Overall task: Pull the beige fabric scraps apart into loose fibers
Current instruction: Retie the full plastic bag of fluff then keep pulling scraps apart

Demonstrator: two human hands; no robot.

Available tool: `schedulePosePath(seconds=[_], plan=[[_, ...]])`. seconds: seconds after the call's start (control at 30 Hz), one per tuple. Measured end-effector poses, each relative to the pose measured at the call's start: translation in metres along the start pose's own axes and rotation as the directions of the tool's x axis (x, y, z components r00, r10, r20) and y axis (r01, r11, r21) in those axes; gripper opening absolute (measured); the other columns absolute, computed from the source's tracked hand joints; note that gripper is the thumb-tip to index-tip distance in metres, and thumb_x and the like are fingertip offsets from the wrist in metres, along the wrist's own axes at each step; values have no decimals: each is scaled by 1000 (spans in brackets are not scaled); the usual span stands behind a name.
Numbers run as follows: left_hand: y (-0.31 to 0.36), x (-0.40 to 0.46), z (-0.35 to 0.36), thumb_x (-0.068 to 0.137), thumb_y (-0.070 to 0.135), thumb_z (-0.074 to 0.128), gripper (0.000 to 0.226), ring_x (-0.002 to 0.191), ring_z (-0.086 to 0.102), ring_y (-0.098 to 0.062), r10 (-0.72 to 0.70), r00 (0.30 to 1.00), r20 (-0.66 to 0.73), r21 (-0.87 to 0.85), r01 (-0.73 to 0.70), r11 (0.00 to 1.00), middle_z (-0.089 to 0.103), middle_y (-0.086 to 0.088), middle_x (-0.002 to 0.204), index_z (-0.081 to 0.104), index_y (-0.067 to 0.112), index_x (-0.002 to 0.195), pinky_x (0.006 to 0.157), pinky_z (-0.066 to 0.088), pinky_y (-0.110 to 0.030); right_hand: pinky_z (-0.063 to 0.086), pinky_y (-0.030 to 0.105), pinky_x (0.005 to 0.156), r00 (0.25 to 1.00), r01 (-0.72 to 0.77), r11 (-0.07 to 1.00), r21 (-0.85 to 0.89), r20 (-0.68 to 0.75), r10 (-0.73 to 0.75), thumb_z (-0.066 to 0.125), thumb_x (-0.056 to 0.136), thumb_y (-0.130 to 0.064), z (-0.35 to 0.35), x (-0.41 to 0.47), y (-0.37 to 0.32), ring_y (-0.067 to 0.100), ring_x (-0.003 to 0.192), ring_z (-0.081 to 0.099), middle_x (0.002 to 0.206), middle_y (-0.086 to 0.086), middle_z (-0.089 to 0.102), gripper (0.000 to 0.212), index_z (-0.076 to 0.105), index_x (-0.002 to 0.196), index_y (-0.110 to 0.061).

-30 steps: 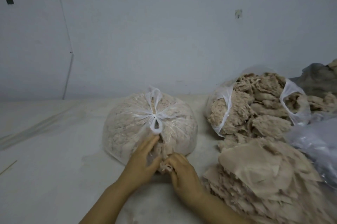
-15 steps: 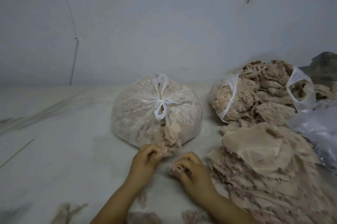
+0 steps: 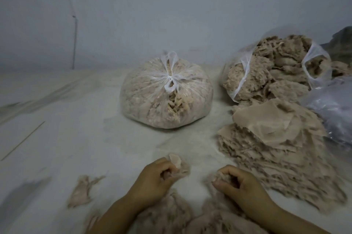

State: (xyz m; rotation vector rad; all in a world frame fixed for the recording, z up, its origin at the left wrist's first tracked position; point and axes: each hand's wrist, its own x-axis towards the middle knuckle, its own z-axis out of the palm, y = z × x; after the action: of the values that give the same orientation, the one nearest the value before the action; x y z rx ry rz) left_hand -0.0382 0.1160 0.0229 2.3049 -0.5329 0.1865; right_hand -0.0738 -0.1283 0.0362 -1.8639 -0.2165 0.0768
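Both hands, L [image 3: 152,180] & R [image 3: 238,182], each grip beige scrap bits, held apart.

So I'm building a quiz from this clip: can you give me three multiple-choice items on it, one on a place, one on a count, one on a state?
1. Where is the stack of flat beige scraps?
A. right of the hands
B. left of the tied bag
C. inside the tied bag

2. How many hands grip fabric?
A. none
B. one
C. two

3. The middle plastic bag is:
A. knotted at the top
B. lying flat and empty
C. held up by a hand

Answers: 1 A, the stack lies at the right; 2 C, the left hand and right hand each grip a beige piece; 3 A, its handles are tied in a knot.
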Motion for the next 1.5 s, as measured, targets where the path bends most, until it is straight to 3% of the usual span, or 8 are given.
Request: schedulePosePath(seconds=[0.1,0.2,0.27,0.37,0.47,0.7,0.87,1.5], plan=[[8,9,-12,81,-7,62,28,65,54,-1,-216,974,-69,-273,190,943,58,4,71,59,18,68,63,41,-15,41,26,61,994,32,986,161,-109,-14,70,84,-13,4,25,-22,17,60,49,61,10,49,39,38,62,-14],[19,22,-20,85,-13,46,25,63,65,-21,-453,890,50,-806,305,508,60,-14,66,52,4,68,59,54,-28,46,30,62,994,-51,973,223,-85,72,74,81,-10,14,61,-44,20,64,56,67,9,59,28,48,71,-14],[20,25,-20,89,-7,45,22,62,67,-24,-498,862,96,-871,315,377,61,-13,64,52,2,70,57,57,-34,47,25,59,989,-142,980,139,51,136,77,79,-13,23,76,-46,14,61,57,66,1,61,22,55,78,-14],[14,27,-18,89,-1,57,11,60,66,-20,-509,858,66,-827,332,453,67,-11,69,58,4,79,54,55,-30,44,27,65,982,-141,985,-104,114,152,68,84,-45,35,89,-44,14,68,55,76,1,63,30,62,75,-17],[8,32,-19,89,-2,55,10,64,66,-20,-485,871,71,-828,323,459,69,-13,77,63,4,86,58,55,-29,48,27,62,975,-220,968,119,62,214,58,85,-58,46,98,-50,15,68,58,78,2,65,39,65,76,-20],[-1,43,-24,83,9,67,9,76,63,-22,-425,905,23,-755,295,586,69,-13,85,69,6,91,72,49,-33,52,23,57,962,-263,888,377,170,212,62,92,-11,56,110,-39,9,55,58,59,-2,63,16,61,76,-12],[-13,44,-20,89,7,60,10,46,41,-14,-486,874,-4,-789,296,539,52,-6,55,66,5,82,45,34,-22,51,29,63,991,-135,922,364,46,127,60,94,-15,60,111,-27,15,62,55,64,2,60,21,56,72,-13],[-14,60,-20,83,9,69,16,60,55,8,-377,833,-406,-422,195,885,58,2,74,57,17,76,54,41,-6,44,15,49,966,103,899,425,-260,12,53,90,8,46,107,-10,1,54,57,62,-7,67,29,66,75,-12]])
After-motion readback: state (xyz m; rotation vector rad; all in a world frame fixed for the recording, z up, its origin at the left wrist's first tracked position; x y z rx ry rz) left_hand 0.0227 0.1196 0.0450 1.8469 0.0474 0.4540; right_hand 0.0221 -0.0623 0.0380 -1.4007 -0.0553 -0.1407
